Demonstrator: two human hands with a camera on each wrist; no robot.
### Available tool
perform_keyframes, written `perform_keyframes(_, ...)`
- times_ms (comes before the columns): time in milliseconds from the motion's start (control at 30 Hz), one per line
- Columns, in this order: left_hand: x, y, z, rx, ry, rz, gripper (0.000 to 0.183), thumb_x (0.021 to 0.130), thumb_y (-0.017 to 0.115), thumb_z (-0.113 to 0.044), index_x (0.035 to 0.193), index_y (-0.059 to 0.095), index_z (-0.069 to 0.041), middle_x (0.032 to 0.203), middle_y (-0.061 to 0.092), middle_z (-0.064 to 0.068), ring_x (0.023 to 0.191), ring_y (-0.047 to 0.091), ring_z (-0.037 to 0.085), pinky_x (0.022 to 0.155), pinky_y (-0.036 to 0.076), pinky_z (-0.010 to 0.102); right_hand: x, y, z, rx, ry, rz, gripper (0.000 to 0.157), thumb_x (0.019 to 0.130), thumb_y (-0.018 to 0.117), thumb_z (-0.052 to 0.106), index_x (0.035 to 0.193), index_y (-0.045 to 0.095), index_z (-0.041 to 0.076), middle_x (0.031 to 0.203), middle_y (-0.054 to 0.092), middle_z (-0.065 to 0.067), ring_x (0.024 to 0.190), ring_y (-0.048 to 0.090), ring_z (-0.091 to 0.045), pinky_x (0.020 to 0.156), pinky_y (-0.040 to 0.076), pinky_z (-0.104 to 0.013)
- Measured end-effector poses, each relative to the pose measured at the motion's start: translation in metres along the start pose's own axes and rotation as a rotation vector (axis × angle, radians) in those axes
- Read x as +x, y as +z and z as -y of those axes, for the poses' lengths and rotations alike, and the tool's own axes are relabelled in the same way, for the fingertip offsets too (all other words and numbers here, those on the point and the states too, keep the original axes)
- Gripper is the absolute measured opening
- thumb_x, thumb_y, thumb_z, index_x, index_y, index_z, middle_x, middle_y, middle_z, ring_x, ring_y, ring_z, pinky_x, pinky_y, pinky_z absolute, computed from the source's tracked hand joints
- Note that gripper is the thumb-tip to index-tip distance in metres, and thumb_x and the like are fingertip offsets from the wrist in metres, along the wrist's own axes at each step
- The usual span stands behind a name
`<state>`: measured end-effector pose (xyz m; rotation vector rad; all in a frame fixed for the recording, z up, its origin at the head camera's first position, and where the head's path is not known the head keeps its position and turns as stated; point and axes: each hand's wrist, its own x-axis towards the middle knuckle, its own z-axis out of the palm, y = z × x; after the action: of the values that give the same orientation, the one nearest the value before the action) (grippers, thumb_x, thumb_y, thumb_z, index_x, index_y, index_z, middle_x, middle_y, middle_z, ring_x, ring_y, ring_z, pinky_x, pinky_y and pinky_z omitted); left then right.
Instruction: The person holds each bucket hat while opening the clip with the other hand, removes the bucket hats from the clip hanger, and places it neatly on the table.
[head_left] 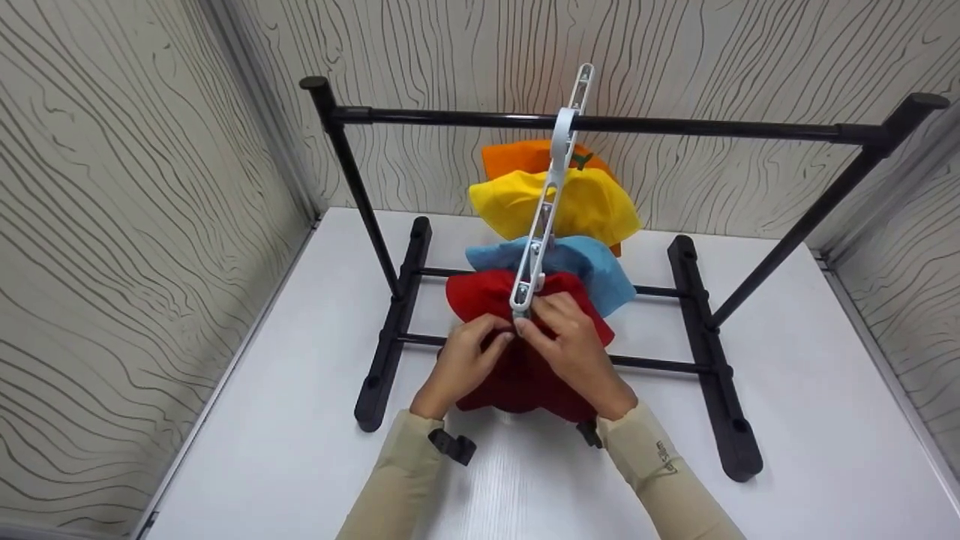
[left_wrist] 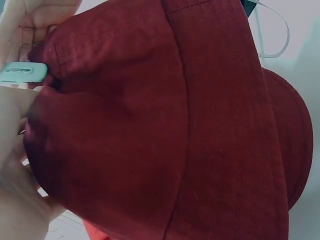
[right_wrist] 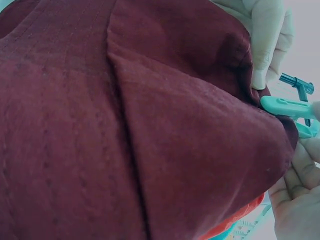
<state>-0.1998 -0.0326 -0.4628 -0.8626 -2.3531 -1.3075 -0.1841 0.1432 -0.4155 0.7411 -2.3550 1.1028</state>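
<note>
Hat (head_left: 517, 384), dark red, hanging between both hands, straight ahead of the person and on the near side of the black rack (head_left: 465, 118), crown up, brim down toward the body. Gathered crown cloth directly under the near tip of the white hanger (head_left: 556, 174), with long axis running away from the person, under the top rail and leaning slightly right. Right hand (head_left: 574, 352) nearer to that tip, thumb and fingers apparently pinching the small clip (right_wrist: 285, 106); left hand (head_left: 469, 361) just to the left, thumb and fingertips nearly together on a fold of crown beside the clip. Neither spread wide. Farther back along the same line, red hat (head_left: 480, 289), light blue hat (head_left: 604, 270), yellow hat (head_left: 592, 202) and orange hat (head_left: 517, 155). Hard to make out: right fingers partly behind the hanger tip in the head view, clip's outer end covered by a fingertip in the right wrist view, brim cut off in both wrist views. Impossible to tell how firmly the clip bites the cloth.
</note>
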Motion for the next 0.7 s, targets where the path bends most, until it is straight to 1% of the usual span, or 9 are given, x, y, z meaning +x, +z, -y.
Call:
perform_keyframes(233, 0.0003, 0.0012, -0.0012, -0.008, 0.014, -0.003, 0.015, 0.092, 0.053, -0.021, 0.097, 0.062, -0.010, 0.091, 0.062, -0.003, 0.085, 0.057, 0.005, 0.077, 0.047, 0.019, 0.0005, -0.0046, 0.0008, 0.006, 0.001, 0.021, 0.033, 0.087, 0.060, 0.023, 0.119, 0.061, 0.014, 0.109, 0.060, 0.007, 0.098, 0.047, -0.006, 0.081, 0.048, -0.026)
perform_keyframes(500, -0.0006, 0.0033, 0.0003, 0.012, 0.029, -0.009, 0.013, 0.091, 0.054, -0.020, 0.097, 0.061, -0.010, 0.092, 0.063, -0.003, 0.086, 0.058, 0.005, 0.078, 0.047, 0.019, 0.0022, -0.0067, -0.0004, 0.022, -0.035, -0.005, 0.027, 0.087, 0.061, 0.020, 0.113, 0.064, 0.013, 0.104, 0.061, 0.006, 0.095, 0.049, -0.007, 0.080, 0.048, -0.023)
perform_keyframes(600, -0.0018, 0.0043, 0.0013, 0.017, 0.027, -0.008, 0.013, 0.091, 0.055, -0.019, 0.097, 0.062, -0.010, 0.091, 0.063, -0.002, 0.086, 0.058, 0.005, 0.078, 0.047, 0.019, 0.0017, -0.0069, -0.0013, 0.038, -0.027, -0.010, 0.027, 0.087, 0.060, 0.020, 0.113, 0.065, 0.014, 0.103, 0.061, 0.008, 0.095, 0.049, -0.006, 0.079, 0.048, -0.022)
perform_keyframes(700, -0.0034, 0.0049, 0.0020, 0.007, 0.008, 0.009, 0.013, 0.091, 0.055, -0.019, 0.097, 0.061, -0.011, 0.091, 0.063, -0.003, 0.086, 0.057, 0.003, 0.077, 0.047, 0.017, 0.0011, -0.0073, -0.0016, 0.049, -0.017, -0.012, 0.028, 0.087, 0.060, 0.021, 0.114, 0.064, 0.016, 0.103, 0.060, 0.010, 0.095, 0.048, -0.005, 0.078, 0.048, -0.021)
